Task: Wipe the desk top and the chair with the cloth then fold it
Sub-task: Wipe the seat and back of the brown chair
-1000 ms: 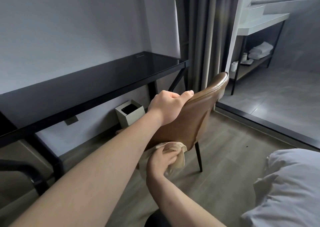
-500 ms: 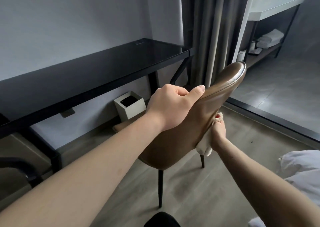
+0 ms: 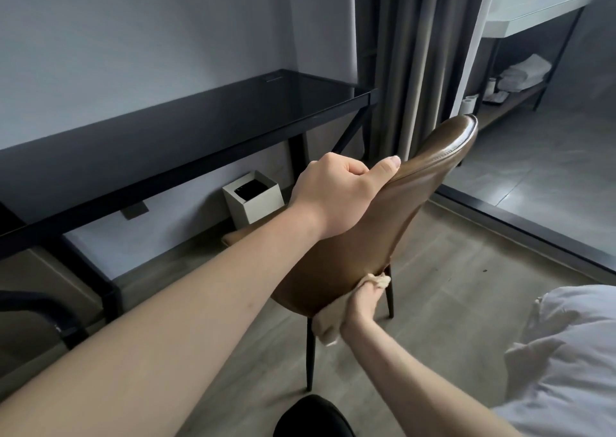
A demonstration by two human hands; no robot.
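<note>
Careful: left hand [image 3: 336, 193] grips the chair [image 3: 413, 203], right hand [image 3: 361, 303] clutches the cloth [image 3: 328, 325]; loosened, the chair may tip

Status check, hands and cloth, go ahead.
Left hand grips chair top. Right hand presses cloth on chair back, low. Nothing in the way.

The left hand [image 3: 336, 196] grips the chair [image 3: 393, 223] top (thumb along its edge), while the right hand [image 3: 361, 306] presses the cloth [image 3: 328, 326] low against its back.
</note>
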